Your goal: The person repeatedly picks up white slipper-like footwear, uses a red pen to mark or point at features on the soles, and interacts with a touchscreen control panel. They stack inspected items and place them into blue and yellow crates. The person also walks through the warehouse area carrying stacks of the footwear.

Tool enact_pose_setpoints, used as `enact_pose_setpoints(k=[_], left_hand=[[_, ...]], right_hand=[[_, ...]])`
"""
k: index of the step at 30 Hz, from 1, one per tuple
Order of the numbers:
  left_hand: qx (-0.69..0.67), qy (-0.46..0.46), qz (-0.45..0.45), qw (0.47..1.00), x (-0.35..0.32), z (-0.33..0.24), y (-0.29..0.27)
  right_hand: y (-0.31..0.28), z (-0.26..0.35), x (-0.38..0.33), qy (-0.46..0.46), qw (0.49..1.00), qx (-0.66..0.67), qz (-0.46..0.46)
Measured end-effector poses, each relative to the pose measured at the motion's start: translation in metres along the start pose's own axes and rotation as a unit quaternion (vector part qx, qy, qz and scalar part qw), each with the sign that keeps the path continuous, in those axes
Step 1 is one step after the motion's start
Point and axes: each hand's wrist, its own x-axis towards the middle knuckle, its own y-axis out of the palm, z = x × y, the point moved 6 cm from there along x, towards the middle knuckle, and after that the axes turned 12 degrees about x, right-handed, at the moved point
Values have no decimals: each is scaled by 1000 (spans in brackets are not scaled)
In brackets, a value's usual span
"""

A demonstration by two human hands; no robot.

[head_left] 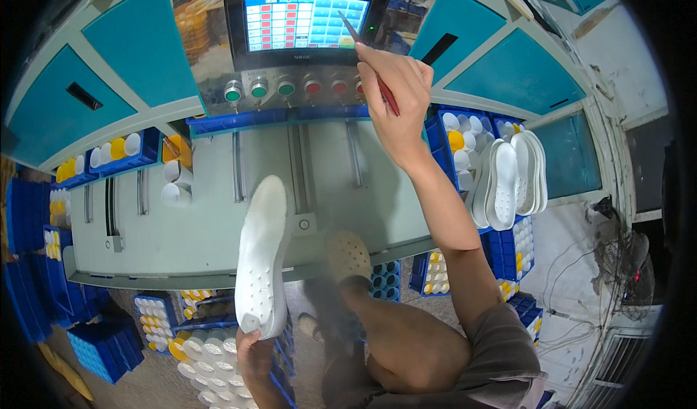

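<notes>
Out at eight o'clock, low on the far left, blue crates (109,351) stand on the floor, while just past nine a blue tray (145,150) of white and yellow cups sits on the pale green worktable (196,242); between nine and ten comes an orange holder (178,150), with white cups (175,195) just below it, lying on the same top. At seven o'clock the left hand (255,354) grips the near end of a white sole (263,256), thumb on its upper face; the sole reaches up past eight, over the table's front edge, its near half dotted with small holes. A row of round buttons (286,88) starts at eleven, under a lit screen (305,23) between eleven and twelve. At six a beige holed shoe (348,255) shows on the person's foot. At one o'clock the right hand (403,93) is closed narrowly around a red stylus (389,97), pointed up and left across the screen, though whether its tip touches the glass is hard to tell. A blue bin (435,137) of cups stands at two, and more white soles (504,184) lean together at three, with tangled cables (632,293) beyond, between three and four
</notes>
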Motion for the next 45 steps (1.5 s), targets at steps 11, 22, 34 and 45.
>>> enact_pose_setpoints(k=[11,22,34,45], left_hand=[[15,-3,-28,999,8,3,3],[255,113,102,955,34,37,134],[437,-11,151,886,54,72,109],[448,-40,30,893,45,64,45]], right_hand=[[-14,-10,-28,42,999,10,28],[-29,82,-244,597,727,274,199],[-431,-144,-246,662,732,-104,-125],[-453,-175,-342,811,572,115,-37]])
